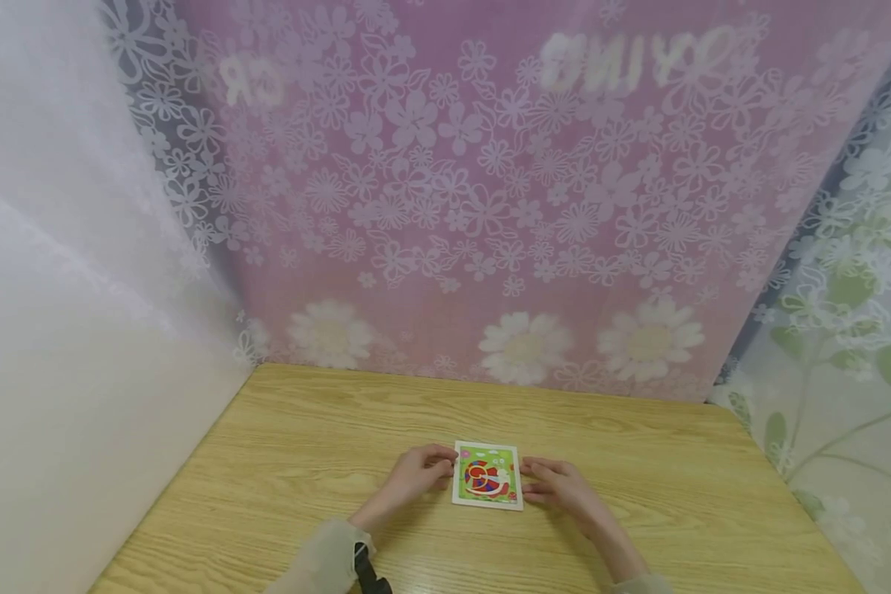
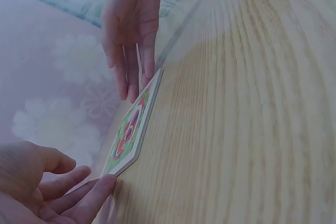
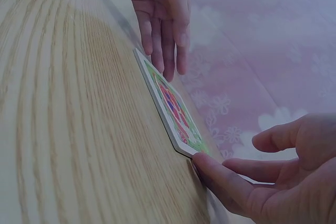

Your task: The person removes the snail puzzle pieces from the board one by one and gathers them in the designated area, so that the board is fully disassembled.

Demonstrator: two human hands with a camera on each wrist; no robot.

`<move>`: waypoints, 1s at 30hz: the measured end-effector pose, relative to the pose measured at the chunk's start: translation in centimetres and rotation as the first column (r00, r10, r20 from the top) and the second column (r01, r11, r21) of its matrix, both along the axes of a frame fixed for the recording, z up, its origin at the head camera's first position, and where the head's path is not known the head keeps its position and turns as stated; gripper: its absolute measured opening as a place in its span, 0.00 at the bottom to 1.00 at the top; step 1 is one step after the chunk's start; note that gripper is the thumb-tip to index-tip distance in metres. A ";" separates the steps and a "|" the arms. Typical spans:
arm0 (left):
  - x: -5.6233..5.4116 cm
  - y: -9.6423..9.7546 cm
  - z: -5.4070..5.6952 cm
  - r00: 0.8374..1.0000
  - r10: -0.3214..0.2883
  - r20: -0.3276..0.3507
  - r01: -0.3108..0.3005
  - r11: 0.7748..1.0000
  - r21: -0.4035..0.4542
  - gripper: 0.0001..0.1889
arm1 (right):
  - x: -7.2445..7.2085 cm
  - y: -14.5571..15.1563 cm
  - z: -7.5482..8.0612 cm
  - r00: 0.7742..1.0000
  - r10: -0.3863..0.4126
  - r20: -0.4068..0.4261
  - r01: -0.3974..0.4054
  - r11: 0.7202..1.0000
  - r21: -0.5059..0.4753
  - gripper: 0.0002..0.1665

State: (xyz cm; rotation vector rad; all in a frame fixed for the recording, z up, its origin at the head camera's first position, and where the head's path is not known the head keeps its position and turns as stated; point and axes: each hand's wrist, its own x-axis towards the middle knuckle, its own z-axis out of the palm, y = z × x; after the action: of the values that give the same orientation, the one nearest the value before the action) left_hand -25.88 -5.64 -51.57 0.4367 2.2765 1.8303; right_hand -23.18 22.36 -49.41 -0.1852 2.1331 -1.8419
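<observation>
A small square picture board [image 1: 487, 478] lies flat on the wooden table, with a white border and a green scene around a red, blue and yellow snail-like figure. My left hand [image 1: 418, 472] is at its left edge, fingers loosely bent and fingertips right at the border. On the opposite side my right hand [image 1: 564, 488] has its fingers extended towards the right edge. Seen from the left wrist, fingertips [image 2: 107, 182] meet the board's near corner. The right wrist view has fingertips [image 3: 201, 159] at the corner on that side. Both thumbs stand apart from the board.
The light wooden table [image 1: 327, 429] extends around the board on all sides. Behind it hangs a pink cloth [image 1: 445, 206] with white flowers. A plain white sheet [image 1: 82, 289] bounds the left side, and a leafy, flowered curtain [image 1: 846, 346] the right.
</observation>
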 end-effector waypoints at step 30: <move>0.8 0.4 -0.1 0.999 -0.049 0.015 0.049 0.999 0.004 0.14 | 1.1 1.2 -0.2 1.000 0.008 0.029 -0.009 1.000 0.024 0.35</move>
State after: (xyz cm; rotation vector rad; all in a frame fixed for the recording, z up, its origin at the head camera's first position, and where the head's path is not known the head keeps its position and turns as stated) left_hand -25.07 -5.23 -51.65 0.4732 2.2327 1.8077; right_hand -22.12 23.59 -49.63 -0.1611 2.1304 -1.8029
